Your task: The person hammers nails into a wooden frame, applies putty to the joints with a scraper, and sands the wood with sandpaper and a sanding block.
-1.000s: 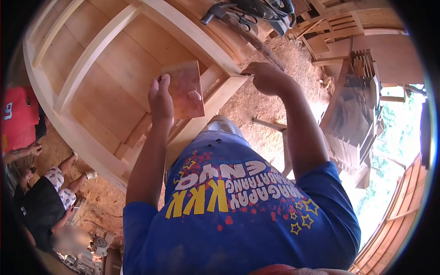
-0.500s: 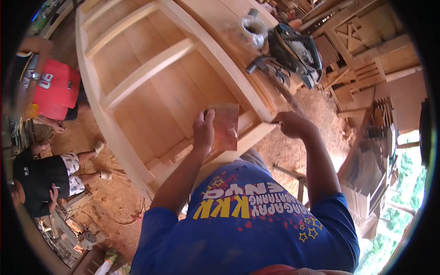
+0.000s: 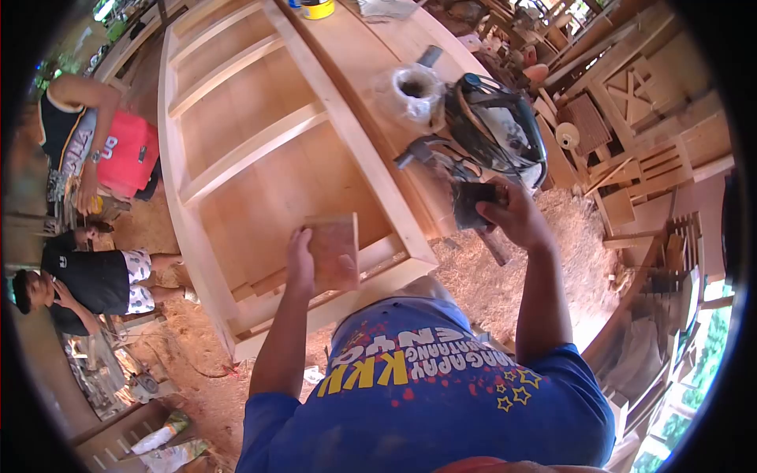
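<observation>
My left hand grips the left edge of a small flat board with a pale blob of putty on its face. The board is above the near end of a large wooden frame with crossbars. Out to the right, my right hand closes on a dark, flat putty spreader, its broad face in view. The spreader is apart from the frame's near right corner, close to a hammer whose handle passes partly behind it.
Beyond the hammer lie a dark power tool and a plastic-wrapped roll on a wooden panel. A yellow can stands at the far end. Two people are at the left. Wood shavings cover the floor.
My right hand has lifted the spreader off the frame's corner and turned it, bringing its flat face into view. My left hand and the board have shifted left and lower in view.
</observation>
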Available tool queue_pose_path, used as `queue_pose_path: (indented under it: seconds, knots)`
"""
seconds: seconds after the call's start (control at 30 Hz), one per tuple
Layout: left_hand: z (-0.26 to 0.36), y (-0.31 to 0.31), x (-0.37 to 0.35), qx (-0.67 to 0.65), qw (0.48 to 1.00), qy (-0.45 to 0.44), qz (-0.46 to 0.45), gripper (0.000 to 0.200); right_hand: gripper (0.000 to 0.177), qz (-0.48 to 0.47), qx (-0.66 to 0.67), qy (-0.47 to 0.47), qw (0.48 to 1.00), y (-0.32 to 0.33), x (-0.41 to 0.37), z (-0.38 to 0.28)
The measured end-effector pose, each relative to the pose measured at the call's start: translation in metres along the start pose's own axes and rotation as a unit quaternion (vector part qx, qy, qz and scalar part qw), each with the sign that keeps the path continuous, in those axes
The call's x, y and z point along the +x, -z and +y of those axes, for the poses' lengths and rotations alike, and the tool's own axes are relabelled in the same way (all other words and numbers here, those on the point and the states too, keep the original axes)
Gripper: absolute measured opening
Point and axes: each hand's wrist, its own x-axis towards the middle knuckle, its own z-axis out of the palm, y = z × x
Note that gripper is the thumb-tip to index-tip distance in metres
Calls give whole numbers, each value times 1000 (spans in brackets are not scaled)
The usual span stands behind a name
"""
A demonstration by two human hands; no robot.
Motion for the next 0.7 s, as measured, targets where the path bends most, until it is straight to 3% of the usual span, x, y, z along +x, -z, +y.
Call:
queue_pose_path:
  seconds: [0.07,0.17,0.3,0.4,0.53,0.7]
  knots:
    - [24,-35,-15,-28,1000,8,-2,28,39,52,60,18,997,22,-5,-5]
    - [56,-105,-33,-67,998,-5,-7,26,35,42,171,64,982,59,-2,17]
    - [49,-195,-21,-63,997,-34,-20,28,31,88,245,66,963,80,2,26]
    - [50,-247,-12,-118,988,98,-10,32,30,67,255,62,963,97,5,32]
    - [51,-281,-11,-141,982,123,-1,46,24,67,359,101,926,99,-1,29]
    - [53,-298,-28,-155,973,154,-70,61,20,8,280,273,920,76,-4,24]
